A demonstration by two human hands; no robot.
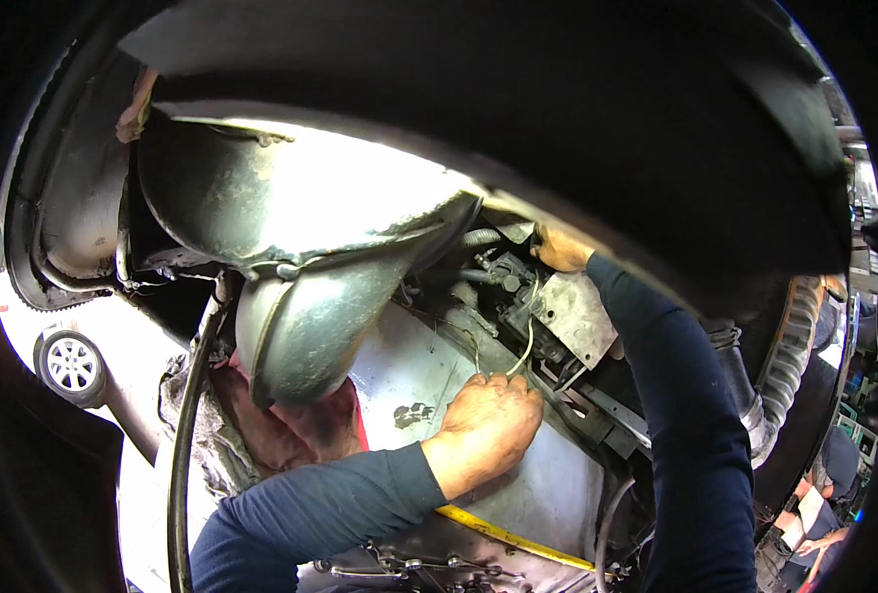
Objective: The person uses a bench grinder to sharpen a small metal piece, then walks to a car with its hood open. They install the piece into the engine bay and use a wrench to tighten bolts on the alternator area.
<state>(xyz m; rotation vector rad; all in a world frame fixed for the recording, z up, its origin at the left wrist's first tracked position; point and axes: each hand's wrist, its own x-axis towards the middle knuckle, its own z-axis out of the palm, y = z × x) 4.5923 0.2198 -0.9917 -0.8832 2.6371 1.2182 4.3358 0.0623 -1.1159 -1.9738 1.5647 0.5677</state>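
My left hand (493, 420) is closed in a fist above a pale grey panel. A thin cream-coloured cable (530, 346) runs down into its fingers from the machinery above. My right hand (562, 247) reaches far in under a dark overhanging cover, beside a flat grey metal bracket (574, 314). Its fingers are mostly hidden, so their hold cannot be made out. Left of the bracket sits a cluster of dark fittings and hoses (503, 275). Both forearms wear dark blue sleeves.
A large dark curved cover (518, 109) hangs overhead. Rounded metal ducting (305, 341) juts down at left, by a red cloth (291, 420) and a black hose (187, 445). A yellow strip (513, 539) crosses below. A ribbed hose (790, 366) stands right; another person (814, 504) is beyond.
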